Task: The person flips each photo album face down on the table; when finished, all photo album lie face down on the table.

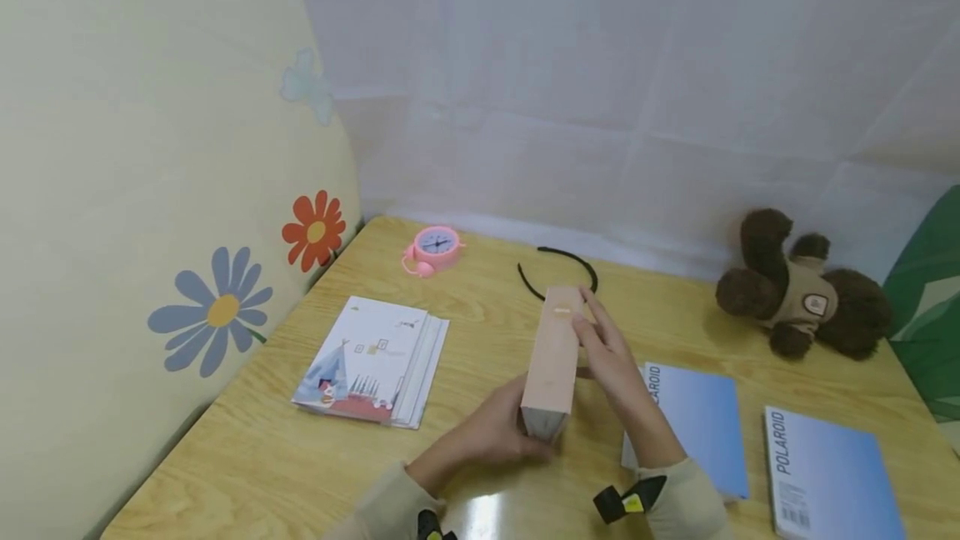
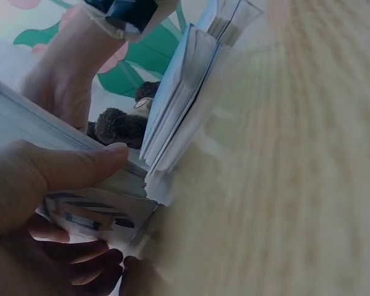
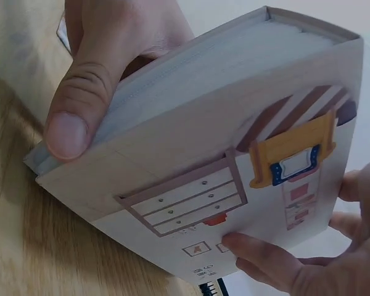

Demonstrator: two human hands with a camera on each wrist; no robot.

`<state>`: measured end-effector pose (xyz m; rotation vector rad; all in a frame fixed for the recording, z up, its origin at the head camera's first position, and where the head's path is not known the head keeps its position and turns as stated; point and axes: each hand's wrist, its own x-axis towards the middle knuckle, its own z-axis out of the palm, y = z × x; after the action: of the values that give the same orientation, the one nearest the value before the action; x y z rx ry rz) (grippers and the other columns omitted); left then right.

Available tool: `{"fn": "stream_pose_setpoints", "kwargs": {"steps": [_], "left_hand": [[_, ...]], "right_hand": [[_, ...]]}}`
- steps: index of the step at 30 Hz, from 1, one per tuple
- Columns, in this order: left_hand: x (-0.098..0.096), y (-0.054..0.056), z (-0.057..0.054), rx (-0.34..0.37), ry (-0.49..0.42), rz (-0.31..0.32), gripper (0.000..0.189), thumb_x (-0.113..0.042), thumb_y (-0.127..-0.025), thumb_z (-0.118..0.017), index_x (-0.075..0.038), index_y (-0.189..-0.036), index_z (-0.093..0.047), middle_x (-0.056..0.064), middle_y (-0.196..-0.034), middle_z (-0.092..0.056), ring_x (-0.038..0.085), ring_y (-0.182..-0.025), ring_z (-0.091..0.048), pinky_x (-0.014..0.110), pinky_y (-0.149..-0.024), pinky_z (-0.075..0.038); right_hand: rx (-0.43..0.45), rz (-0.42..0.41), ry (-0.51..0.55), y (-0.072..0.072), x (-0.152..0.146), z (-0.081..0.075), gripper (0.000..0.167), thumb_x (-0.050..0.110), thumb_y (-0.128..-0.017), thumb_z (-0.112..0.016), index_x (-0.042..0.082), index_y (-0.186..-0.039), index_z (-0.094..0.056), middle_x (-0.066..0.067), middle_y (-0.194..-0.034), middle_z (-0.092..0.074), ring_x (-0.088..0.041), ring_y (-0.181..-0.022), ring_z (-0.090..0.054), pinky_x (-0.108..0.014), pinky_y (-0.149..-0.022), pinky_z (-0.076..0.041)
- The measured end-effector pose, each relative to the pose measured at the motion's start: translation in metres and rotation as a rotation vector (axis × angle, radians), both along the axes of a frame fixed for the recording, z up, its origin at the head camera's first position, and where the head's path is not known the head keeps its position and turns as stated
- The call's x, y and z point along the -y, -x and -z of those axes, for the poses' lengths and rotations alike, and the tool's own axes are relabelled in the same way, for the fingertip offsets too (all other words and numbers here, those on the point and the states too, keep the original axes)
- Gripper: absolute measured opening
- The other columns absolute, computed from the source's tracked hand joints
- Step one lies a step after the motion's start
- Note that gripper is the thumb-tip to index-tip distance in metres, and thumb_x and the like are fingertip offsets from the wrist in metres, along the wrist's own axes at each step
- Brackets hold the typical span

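The left hand (image 1: 495, 427) grips the near end of a thick, oblong, pink-spined hardcover album (image 1: 553, 357) mid-way across the wood-grain worktop (image 1: 247, 457); the right hand (image 1: 611, 357) lays extended fingers alongside; probably stiff, weighty, smooth, best clasped across both covers

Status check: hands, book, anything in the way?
Left hand grips pink-spined book; right hand touches its cover. Spine faces head camera. Possible clutter: black headband beyond, nearer blue POLAROID book to the right.
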<state>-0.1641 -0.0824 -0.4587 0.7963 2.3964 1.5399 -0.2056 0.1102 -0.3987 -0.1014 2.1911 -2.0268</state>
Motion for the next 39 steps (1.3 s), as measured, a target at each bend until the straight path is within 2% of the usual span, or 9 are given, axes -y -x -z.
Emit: {"fn": "stream_pose_setpoints", "kwargs": {"steps": [5, 10, 13, 17, 22, 25, 32, 36, 39], "left_hand": [[0.008, 0.002, -0.003, 0.013, 0.027, -0.012, 0.1, -0.002, -0.061, -0.093, -0.007, -0.148, -0.044, 0.003, -0.122, -0.066, 0.015, -0.111, -0.06, 0.037, -0.103, -0.043], [0.009, 0.001, -0.008, -0.025, 0.155, -0.065, 0.113, -0.006, -0.057, -0.095, 0.002, -0.152, -0.034, 0.017, -0.135, -0.058, 0.029, -0.125, -0.053, 0.048, -0.11, -0.036], [0.011, 0.0, -0.012, -0.05, 0.25, -0.097, 0.114, -0.011, -0.056, -0.096, 0.002, -0.151, -0.034, 0.023, -0.14, -0.05, 0.037, -0.125, -0.05, 0.052, -0.107, -0.039], [0.018, 0.001, -0.015, -0.04, 0.341, -0.123, 0.112, -0.014, -0.058, -0.095, -0.002, -0.152, -0.035, 0.024, -0.143, -0.044, 0.037, -0.124, -0.049, 0.051, -0.105, -0.041], [0.026, 0.002, -0.015, -0.058, 0.421, -0.154, 0.102, -0.014, -0.06, -0.092, -0.004, -0.149, -0.044, 0.026, -0.145, -0.041, 0.041, -0.127, -0.045, 0.055, -0.106, -0.039], [0.029, 0.003, -0.014, -0.099, 0.487, -0.165, 0.097, -0.014, -0.059, -0.09, -0.005, -0.146, -0.048, 0.026, -0.145, -0.041, 0.044, -0.128, -0.043, 0.058, -0.105, -0.038], [0.031, 0.003, -0.016, -0.178, 0.597, -0.133, 0.093, -0.016, -0.06, -0.086, -0.004, -0.145, -0.05, 0.026, -0.146, -0.04, 0.044, -0.127, -0.041, 0.059, -0.103, -0.039], [0.032, 0.002, -0.019, -0.209, 0.626, -0.115, 0.09, -0.016, -0.061, -0.086, -0.005, -0.144, -0.051, 0.025, -0.145, -0.041, 0.041, -0.124, -0.042, 0.057, -0.099, -0.042], [0.036, 0.003, -0.023, -0.2, 0.596, -0.072, 0.092, -0.02, -0.063, -0.088, -0.004, -0.144, -0.05, 0.027, -0.147, -0.039, 0.044, -0.127, -0.04, 0.06, -0.101, -0.04]], "right_hand": [[0.011, 0.05, -0.005, -0.005, -0.003, 0.001, 0.054, 0.036, -0.105, -0.048, 0.034, -0.156, -0.03, -0.025, -0.138, -0.051, -0.038, -0.119, -0.056, -0.046, -0.082, -0.057], [-0.01, 0.15, -0.155, -0.009, -0.008, 0.004, 0.049, 0.031, -0.103, -0.055, 0.027, -0.15, -0.044, -0.019, -0.141, -0.053, -0.03, -0.112, -0.061, -0.032, -0.078, -0.058], [-0.082, 0.182, -0.238, -0.011, -0.009, 0.005, 0.044, 0.024, -0.102, -0.056, 0.015, -0.145, -0.051, -0.018, -0.141, -0.054, -0.029, -0.107, -0.064, -0.028, -0.075, -0.058], [-0.136, 0.192, -0.34, -0.012, -0.009, 0.009, 0.044, 0.02, -0.099, -0.06, 0.004, -0.14, -0.054, -0.019, -0.136, -0.058, -0.03, -0.102, -0.067, -0.028, -0.069, -0.058], [-0.09, 0.137, -0.557, -0.017, -0.007, 0.019, 0.069, 0.036, -0.094, -0.067, -0.004, -0.146, -0.044, -0.027, -0.129, -0.06, -0.029, -0.095, -0.067, -0.028, -0.062, -0.057], [-0.069, 0.102, -0.651, -0.019, -0.005, 0.024, 0.075, 0.039, -0.092, -0.068, -0.007, -0.146, -0.041, -0.027, -0.122, -0.061, -0.027, -0.088, -0.063, -0.03, -0.062, -0.054], [-0.037, 0.063, -0.793, -0.021, 0.0, 0.033, 0.07, 0.036, -0.093, -0.061, -0.008, -0.144, -0.043, -0.032, -0.132, -0.053, -0.037, -0.105, -0.058, -0.05, -0.087, -0.052], [-0.049, 0.04, -0.858, -0.021, 0.003, 0.034, 0.053, 0.031, -0.091, -0.06, -0.01, -0.125, -0.058, -0.025, -0.11, -0.058, -0.03, -0.087, -0.056, -0.042, -0.072, -0.053], [-0.089, 0.052, -0.926, -0.021, 0.004, 0.029, 0.049, 0.03, -0.089, -0.063, -0.004, -0.124, -0.06, -0.017, -0.099, -0.056, -0.026, -0.079, -0.051, -0.036, -0.061, -0.047]]}}
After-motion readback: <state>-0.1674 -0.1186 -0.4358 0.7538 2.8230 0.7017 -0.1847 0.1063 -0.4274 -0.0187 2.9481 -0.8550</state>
